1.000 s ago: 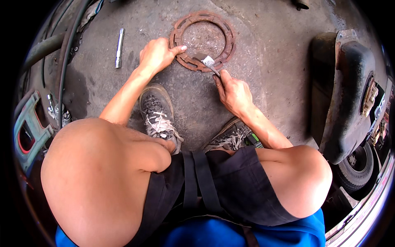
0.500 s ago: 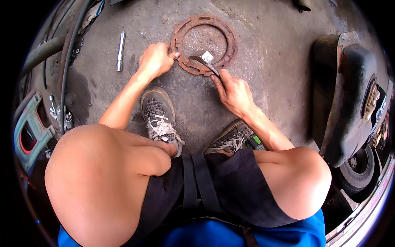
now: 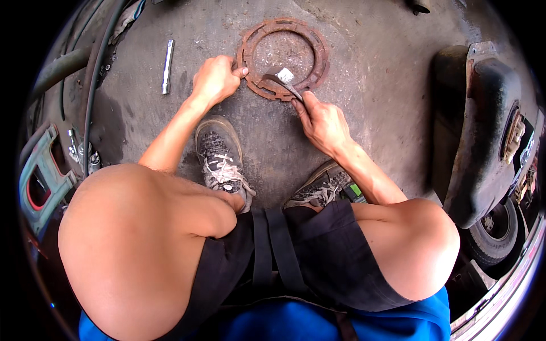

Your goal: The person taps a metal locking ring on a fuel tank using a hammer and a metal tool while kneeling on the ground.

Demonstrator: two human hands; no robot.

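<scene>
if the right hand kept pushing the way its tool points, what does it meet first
Likely the rusty ring: the right hand aims its scraper up-left, blade already on the ring's near rim. Beyond that lies bare concrete floor inside the ring.

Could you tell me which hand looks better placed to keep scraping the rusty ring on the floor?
The right hand: it already grips the scraper, whose blade rests on the rusty ring. The left hand is occupied pinching the ring's left edge, steadying it.

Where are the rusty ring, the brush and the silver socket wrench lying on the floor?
rusty ring (image 3: pixel 318 42): head view, on its right band.
brush (image 3: pixel 282 75): head view, on its pale bristle head.
silver socket wrench (image 3: pixel 166 65): head view, on the middle of its shaft.
</scene>
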